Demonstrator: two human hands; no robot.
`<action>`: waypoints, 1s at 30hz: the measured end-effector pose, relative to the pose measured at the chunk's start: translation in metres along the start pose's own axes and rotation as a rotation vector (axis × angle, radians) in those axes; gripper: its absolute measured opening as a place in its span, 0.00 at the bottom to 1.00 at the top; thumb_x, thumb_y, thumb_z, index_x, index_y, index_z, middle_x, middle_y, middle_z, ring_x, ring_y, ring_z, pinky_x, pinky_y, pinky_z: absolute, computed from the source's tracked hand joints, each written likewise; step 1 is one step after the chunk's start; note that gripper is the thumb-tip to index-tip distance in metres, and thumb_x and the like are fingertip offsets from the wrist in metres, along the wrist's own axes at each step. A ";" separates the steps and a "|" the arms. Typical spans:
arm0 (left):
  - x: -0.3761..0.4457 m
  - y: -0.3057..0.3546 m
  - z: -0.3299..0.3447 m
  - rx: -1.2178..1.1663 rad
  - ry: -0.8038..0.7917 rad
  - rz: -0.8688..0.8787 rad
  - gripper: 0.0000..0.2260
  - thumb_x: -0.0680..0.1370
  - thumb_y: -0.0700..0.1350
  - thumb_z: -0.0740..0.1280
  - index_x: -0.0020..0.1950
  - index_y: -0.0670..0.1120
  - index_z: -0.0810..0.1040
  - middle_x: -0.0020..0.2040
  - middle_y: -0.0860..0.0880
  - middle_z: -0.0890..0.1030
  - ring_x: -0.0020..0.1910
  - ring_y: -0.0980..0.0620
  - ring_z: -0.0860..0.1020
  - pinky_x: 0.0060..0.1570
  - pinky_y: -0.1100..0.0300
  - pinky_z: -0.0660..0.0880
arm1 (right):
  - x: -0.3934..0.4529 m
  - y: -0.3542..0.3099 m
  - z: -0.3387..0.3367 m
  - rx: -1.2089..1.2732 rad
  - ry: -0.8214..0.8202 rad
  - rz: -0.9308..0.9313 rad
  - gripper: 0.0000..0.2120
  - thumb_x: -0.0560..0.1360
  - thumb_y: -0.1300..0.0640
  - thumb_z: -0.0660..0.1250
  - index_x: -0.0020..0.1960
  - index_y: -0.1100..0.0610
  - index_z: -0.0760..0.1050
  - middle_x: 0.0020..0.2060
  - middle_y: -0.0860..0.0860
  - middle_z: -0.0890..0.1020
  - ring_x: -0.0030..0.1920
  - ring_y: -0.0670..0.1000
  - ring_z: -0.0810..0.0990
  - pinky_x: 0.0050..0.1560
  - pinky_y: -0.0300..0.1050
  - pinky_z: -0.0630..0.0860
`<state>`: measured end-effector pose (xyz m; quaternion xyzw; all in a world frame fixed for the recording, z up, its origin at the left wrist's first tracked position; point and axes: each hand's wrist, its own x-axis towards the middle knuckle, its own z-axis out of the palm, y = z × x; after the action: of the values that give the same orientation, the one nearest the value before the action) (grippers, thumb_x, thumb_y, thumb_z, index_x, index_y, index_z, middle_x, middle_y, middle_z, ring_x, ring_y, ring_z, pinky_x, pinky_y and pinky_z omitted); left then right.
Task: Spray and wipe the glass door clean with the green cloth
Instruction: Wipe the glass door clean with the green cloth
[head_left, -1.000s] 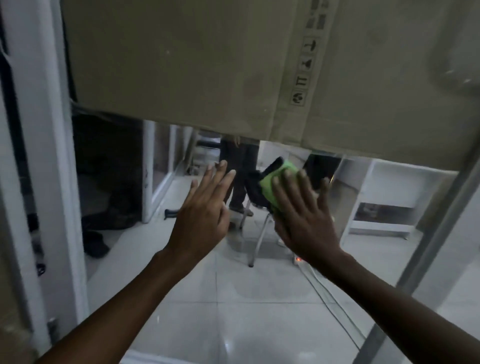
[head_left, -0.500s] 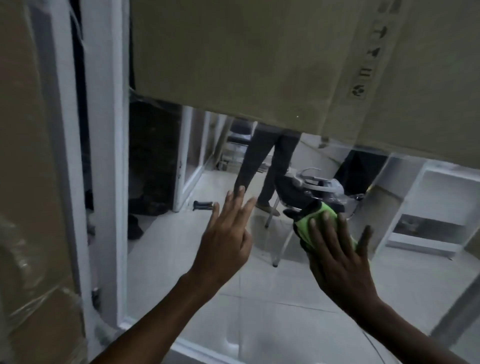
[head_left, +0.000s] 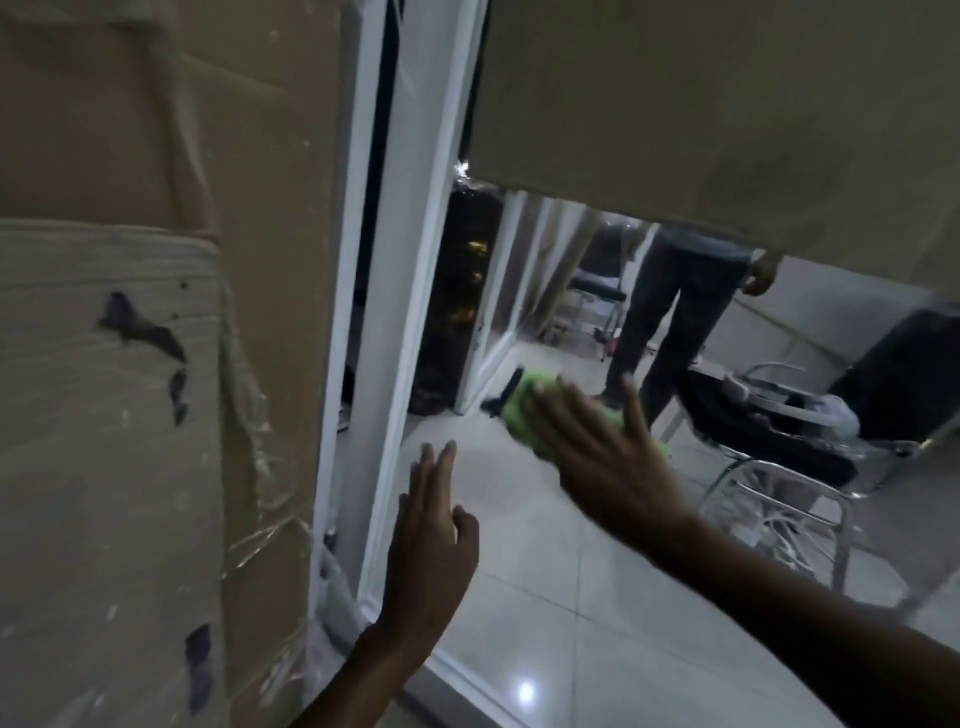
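Pressing flat on the glass door (head_left: 545, 597), the right hand (head_left: 608, 462) has its fingers straight and spread over the green cloth (head_left: 524, 410), which is pinned between palm and pane; cloth is bunched, soft fuzzy microfibre look, long axis running roughly from upper left down to lower right, its upper-left end pointing toward the white door frame (head_left: 415, 312), a sliver of green also showing past the hand at lower right; hand and cloth are motion-blurred so fine fold detail can't be told. Left hand (head_left: 431, 540) sits lower and just left of the right, near the frame's inner edge, fingers straight, together and pointing up, thumb out to the side, holding nothing; whether the palm actually touches the glass can't be told. Glass is smooth, clear, reflective, with a bright light spot low down. Upper part of the door is covered by flat tan cardboard (head_left: 727, 104), straight lower edge slanting down to the right. A second, rougher cardboard panel (head_left: 130, 364) with dark tears and crinkled clear tape fills the left side. Through the glass: glossy pale floor tiles (head_left: 545, 519), a chrome-tube chair (head_left: 779, 457) with dark seat, and a standing person's legs (head_left: 670, 322) in dark trousers
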<state>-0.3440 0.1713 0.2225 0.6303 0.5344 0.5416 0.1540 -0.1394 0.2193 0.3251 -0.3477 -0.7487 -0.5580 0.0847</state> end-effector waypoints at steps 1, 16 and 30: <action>0.004 -0.003 -0.008 -0.018 0.038 -0.033 0.33 0.81 0.38 0.60 0.78 0.63 0.52 0.82 0.54 0.53 0.80 0.53 0.55 0.73 0.58 0.64 | 0.026 0.005 -0.004 0.006 0.016 0.120 0.36 0.78 0.60 0.60 0.83 0.54 0.51 0.83 0.56 0.50 0.82 0.60 0.48 0.76 0.73 0.38; 0.028 -0.045 -0.069 -0.094 0.041 -0.204 0.29 0.82 0.37 0.55 0.81 0.55 0.53 0.82 0.53 0.52 0.80 0.55 0.53 0.73 0.64 0.54 | -0.060 -0.186 0.097 -0.001 -0.546 -0.480 0.23 0.79 0.52 0.67 0.73 0.42 0.72 0.76 0.55 0.68 0.79 0.51 0.61 0.79 0.64 0.36; 0.052 -0.008 -0.061 -0.121 0.091 -0.155 0.27 0.82 0.34 0.57 0.79 0.51 0.60 0.80 0.53 0.59 0.78 0.54 0.59 0.68 0.74 0.61 | 0.157 0.036 -0.017 0.029 0.051 0.236 0.33 0.82 0.52 0.53 0.83 0.57 0.45 0.82 0.57 0.45 0.82 0.60 0.44 0.74 0.72 0.31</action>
<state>-0.4083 0.1941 0.2657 0.5514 0.5545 0.5872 0.2089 -0.2387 0.2759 0.4403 -0.4178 -0.7081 -0.5420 0.1739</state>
